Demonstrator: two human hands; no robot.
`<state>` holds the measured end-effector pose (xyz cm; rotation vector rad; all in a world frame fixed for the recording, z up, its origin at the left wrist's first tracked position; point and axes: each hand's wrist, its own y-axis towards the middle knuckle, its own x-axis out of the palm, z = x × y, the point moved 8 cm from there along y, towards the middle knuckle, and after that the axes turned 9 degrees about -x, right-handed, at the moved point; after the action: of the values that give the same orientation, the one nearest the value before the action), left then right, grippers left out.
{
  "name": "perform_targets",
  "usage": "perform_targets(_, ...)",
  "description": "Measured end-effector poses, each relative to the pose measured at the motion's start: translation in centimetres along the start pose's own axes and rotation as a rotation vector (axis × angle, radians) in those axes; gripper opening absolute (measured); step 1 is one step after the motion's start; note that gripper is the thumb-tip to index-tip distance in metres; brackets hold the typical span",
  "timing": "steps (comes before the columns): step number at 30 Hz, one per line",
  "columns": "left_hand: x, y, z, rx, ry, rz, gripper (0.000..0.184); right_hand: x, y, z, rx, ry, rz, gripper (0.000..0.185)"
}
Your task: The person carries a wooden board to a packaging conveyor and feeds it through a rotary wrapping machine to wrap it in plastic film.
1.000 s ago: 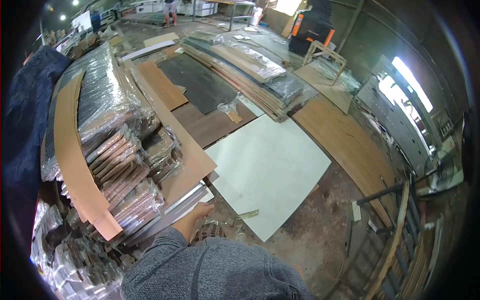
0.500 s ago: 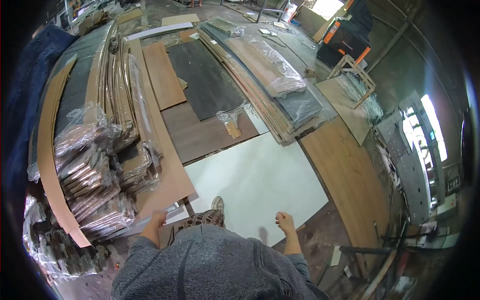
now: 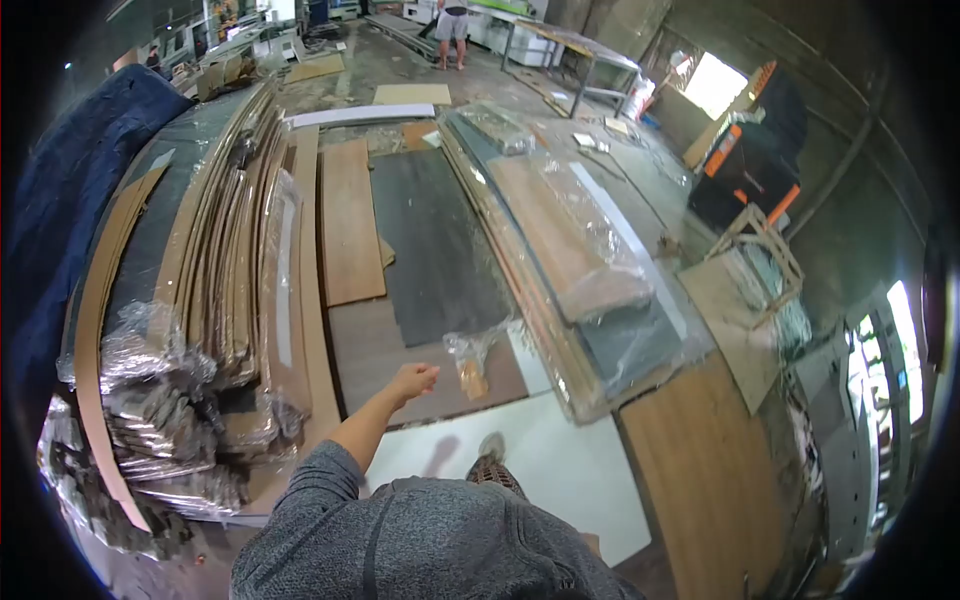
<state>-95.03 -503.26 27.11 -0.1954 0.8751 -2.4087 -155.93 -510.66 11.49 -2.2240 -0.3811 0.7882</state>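
My left hand (image 3: 413, 380) is stretched forward with its fingers curled in, and nothing shows in it. It hangs above a brown wooden panel (image 3: 370, 350) on the floor, touching nothing that I can see. Close to its right lies a small plastic-wrapped wooden piece (image 3: 473, 380). Of my right hand (image 3: 592, 543) only a sliver of skin shows beside the grey shirt; its fingers are hidden. Under my foot is a large white board (image 3: 560, 460). A dark grey panel (image 3: 430, 250) and a lighter wood panel (image 3: 347, 220) lie ahead.
Plastic-wrapped panels (image 3: 230, 290) are stacked at the left. Another stack (image 3: 560, 230) stands at the right, with a wooden board (image 3: 700, 480) nearer me. Farther off are a black and orange box (image 3: 745, 175), a metal-legged table (image 3: 575, 50) and a person (image 3: 452, 35).
I have stepped forward onto the white board, and the view has tilted up. My left hand has swung forward; my right hand has dropped back, mostly out of sight.
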Motion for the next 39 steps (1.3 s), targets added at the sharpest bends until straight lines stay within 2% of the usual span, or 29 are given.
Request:
perform_targets(2, -2.1, 4.3, -1.1, -0.032, 0.145, 0.143, 0.034, -2.8, 5.0, -5.6, -0.006, -0.083, -0.010, 0.023)
perform_targets(3, -3.6, 5.5, -2.6, -0.135, 0.139, 0.267, 0.037, -3.9, 7.8, -8.7, -0.020, -0.135, -0.020, 0.024)
perform_targets(4, -5.3, 8.3, -6.0, -0.171, 0.067, 0.321, 0.036, -4.9, 10.4, -11.7, -0.049, -0.198, -0.030, 0.025)
perform_targets(5, -6.0, 6.5, -4.9, -0.237, 0.060, 0.360, 0.033, -5.5, 13.4, -15.4, -0.085, -0.255, -0.035, 0.026)
perform_targets(7, -7.5, 5.8, -7.0, -0.292, -0.164, 0.442, 0.028, -5.9, 19.4, -23.8, -0.193, -0.385, -0.039, 0.028)
perform_targets(9, -8.5, 5.1, -10.8, -0.355, -0.352, 0.497, 0.029, -4.2, 24.6, -34.3, -0.424, -0.573, -0.041, 0.031)
perform_targets(10, -8.8, 4.7, -12.8, -0.360, -0.477, 0.511, 0.031, -2.1, 25.0, -41.4, -0.706, -0.790, -0.088, 0.030)
perform_targets(11, -9.5, 4.5, -15.5, -0.401, -0.448, 0.560, 0.032, -0.2, 28.7, -45.6, -0.814, -0.744, -0.037, 0.030)
perform_targets(13, -10.5, 3.7, -19.9, -0.518, -0.416, 0.643, 0.032, 4.9, 28.6, -56.1, -0.839, -0.558, -0.135, 0.027)
perform_targets(16, -11.5, 4.3, -20.7, -0.724, -0.499, 0.699, 0.026, 13.4, 27.5, -67.0, -0.832, -0.365, -0.225, 0.026)
perform_targets(17, -12.2, 5.0, -19.7, -0.768, -0.529, 0.713, 0.025, 16.1, 27.4, -69.7, -0.816, -0.289, -0.266, 0.026)
perform_targets(19, -14.6, 7.7, -16.7, -0.808, -0.564, 0.732, 0.021, 21.5, 28.8, -72.8, -0.815, -0.480, -0.403, 0.029)
perform_targets(20, -16.3, 9.6, -14.6, -0.800, -0.559, 0.734, 0.020, 23.6, 29.6, -74.3, -0.888, -0.565, -0.466, 0.030)
perform_targets(21, -18.2, 11.5, -12.1, -0.766, -0.534, 0.736, 0.018, 25.3, 30.6, -74.8, -0.949, -0.657, -0.538, 0.031)
perform_targets(24, -23.8, 19.3, -1.0, -0.519, -0.469, 0.727, 0.015, 26.6, 34.8, -76.2, -0.785, -0.760, -0.588, 0.035)
perform_targets(25, -25.3, 22.0, 4.4, -0.370, -0.527, 0.712, 0.014, 26.2, 36.6, -77.2, -0.784, -0.765, -0.507, 0.036)
perform_targets(26, -26.4, 24.7, 9.4, -0.236, -0.730, 0.697, 0.012, 25.5, 37.5, -77.8, -0.776, -0.770, -0.429, 0.036)
perform_targets(27, -28.6, 29.0, 11.5, -0.179, -0.636, 0.666, 0.014, 24.5, 39.2, -77.5, -0.705, -0.727, -0.423, 0.035)
perform_targets(28, -29.8, 31.1, 16.3, -0.232, -0.430, 0.688, 0.022, 24.0, 40.5, -77.6, -0.638, -0.685, -0.412, 0.033)
perform_targets(30, -30.6, 35.8, 25.0, -0.209, -0.462, 0.662, 0.025, 23.0, 41.1, -78.7, -0.547, -0.674, -0.394, 0.029)
perform_targets(33, -31.2, 43.4, 34.2, -0.054, -0.485, 0.535, 0.030, 21.8, 45.8, -78.5, -0.402, -0.725, -0.328, 0.035)
perform_targets(36, -31.9, 50.3, 38.0, -0.029, -0.405, 0.479, 0.031, 22.9, 49.0, -82.7, -0.271, -0.724, -0.281, 0.034)
perform_targets(39, -34.8, 56.6, 34.9, -0.203, -0.138, 0.524, 0.034, 25.1, 52.6, -91.2, -0.262, -0.738, -0.265, 0.032)
